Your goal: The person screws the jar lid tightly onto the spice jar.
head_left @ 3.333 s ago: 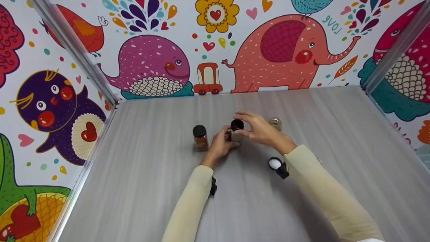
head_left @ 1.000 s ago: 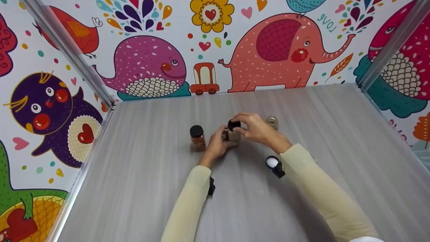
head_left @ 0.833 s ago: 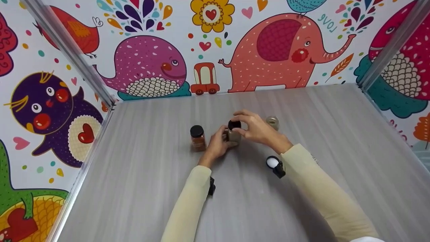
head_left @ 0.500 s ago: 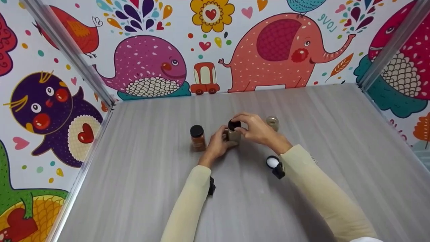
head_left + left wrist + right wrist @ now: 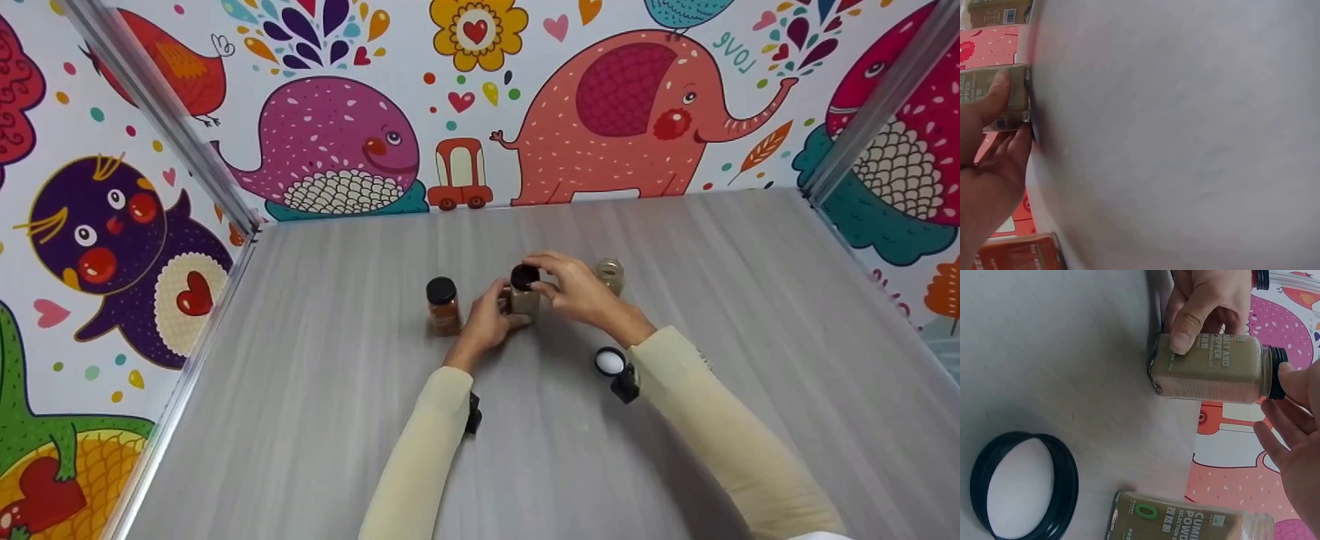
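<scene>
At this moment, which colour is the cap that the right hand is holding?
The cap is black; the right wrist view shows it best.

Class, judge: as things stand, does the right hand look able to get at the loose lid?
Probably yes, after letting go: the right hand pinches the black cap on one jar, but the loose lid lies nearby on the table with nothing over it.

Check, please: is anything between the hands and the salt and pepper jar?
Nothing visible: the left hand grips the salt and pepper jar; the right hand pinches its cap. The cumin jar and loose lid sit apart.
</scene>
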`<state>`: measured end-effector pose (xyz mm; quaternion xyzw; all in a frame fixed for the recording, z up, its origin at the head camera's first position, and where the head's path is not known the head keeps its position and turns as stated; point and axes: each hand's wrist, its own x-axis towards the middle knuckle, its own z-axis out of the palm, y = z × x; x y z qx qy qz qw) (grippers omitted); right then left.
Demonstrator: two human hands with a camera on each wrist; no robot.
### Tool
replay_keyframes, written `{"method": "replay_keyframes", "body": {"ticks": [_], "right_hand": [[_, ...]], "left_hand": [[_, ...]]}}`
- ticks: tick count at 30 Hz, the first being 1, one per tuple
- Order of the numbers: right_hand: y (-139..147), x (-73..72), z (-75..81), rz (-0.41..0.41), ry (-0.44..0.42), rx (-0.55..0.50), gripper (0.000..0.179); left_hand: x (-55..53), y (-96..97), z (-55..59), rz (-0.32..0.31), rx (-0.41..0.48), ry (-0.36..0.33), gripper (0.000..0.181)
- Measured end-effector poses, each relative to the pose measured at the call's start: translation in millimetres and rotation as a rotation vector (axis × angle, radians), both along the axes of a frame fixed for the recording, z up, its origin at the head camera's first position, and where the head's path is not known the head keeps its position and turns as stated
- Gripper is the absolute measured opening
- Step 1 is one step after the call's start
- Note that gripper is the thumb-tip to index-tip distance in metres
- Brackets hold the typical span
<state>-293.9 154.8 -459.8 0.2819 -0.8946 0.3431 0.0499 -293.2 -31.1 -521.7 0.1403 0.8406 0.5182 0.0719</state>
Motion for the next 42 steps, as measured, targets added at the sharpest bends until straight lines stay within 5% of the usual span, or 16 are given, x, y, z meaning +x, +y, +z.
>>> {"method": "replay_keyframes", "body": {"ticks": [10, 15, 19, 42], "right_hand": [[0, 3.5, -5.5, -0.046, 0.041, -0.046, 0.038], [0, 4.4, -8.7, -0.077, -0.009, -0.072, 0.045], [-1, 3.6, -10.9, -0.057, -0.054, -0.091, 0.043], [-4, 3.4, -10.5, -0.053, -0.015, -0.138, 0.034]], "left_hand": [[-0.7, 1.3, 2.1, 0.003, -0.03, 0.003, 0.049], [-1.0, 1.3, 0.0, -0.002, -0.023, 0.012, 0.049], [-1.5, 0.7, -1.4, 0.011, -0.04, 0.026, 0.05], [-2.1, 0.5, -1.2, 0.01, -0.028, 0.006, 0.05]]}}
